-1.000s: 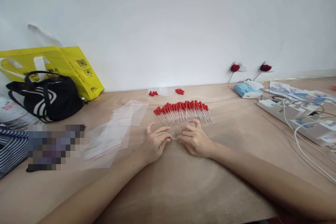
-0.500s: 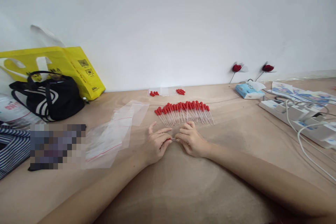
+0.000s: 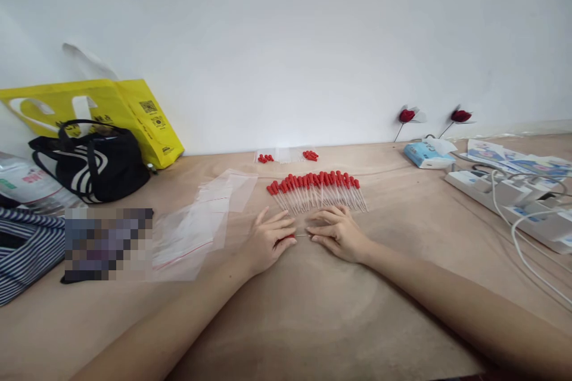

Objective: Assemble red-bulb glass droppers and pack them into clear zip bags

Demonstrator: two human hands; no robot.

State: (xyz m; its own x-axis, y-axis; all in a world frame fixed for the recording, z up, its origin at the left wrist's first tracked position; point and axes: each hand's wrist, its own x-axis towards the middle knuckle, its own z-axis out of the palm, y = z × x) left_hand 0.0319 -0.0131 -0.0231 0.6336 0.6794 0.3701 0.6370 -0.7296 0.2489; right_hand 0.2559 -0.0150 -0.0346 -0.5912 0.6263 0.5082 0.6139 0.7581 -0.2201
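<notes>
My left hand point(image 3: 272, 242) pinches the red rubber bulb of a dropper point(image 3: 302, 236), which lies level just above or on the table. Its thin clear tube stretches across the gap to my right hand point(image 3: 337, 234), whose thumb and fingers are closed at the far end. Part of the bulb and the tube's tip are covered by fingers. Just beyond both hands lies a fanned row of red-bulbed droppers point(image 3: 319, 187), bulbs pointing away and clear tubes toward me. Farther back, near the wall, are loose red bulbs point(image 3: 310, 155) and several clear tubes point(image 3: 288, 155) on a plastic bag.
Clear zip bags point(image 3: 192, 232) overlap on the left. Behind them stand a black bag point(image 3: 96, 166) and a yellow bag point(image 3: 156, 125). On the right are a tissue pack point(image 3: 429, 155), a power strip point(image 3: 513, 208) with cables, and paper leaflets point(image 3: 518, 158).
My right hand has shifted right, away from my left hand, so more of the clear tube shows between them. The left hand keeps the red bulb. The view has turned slightly left.
</notes>
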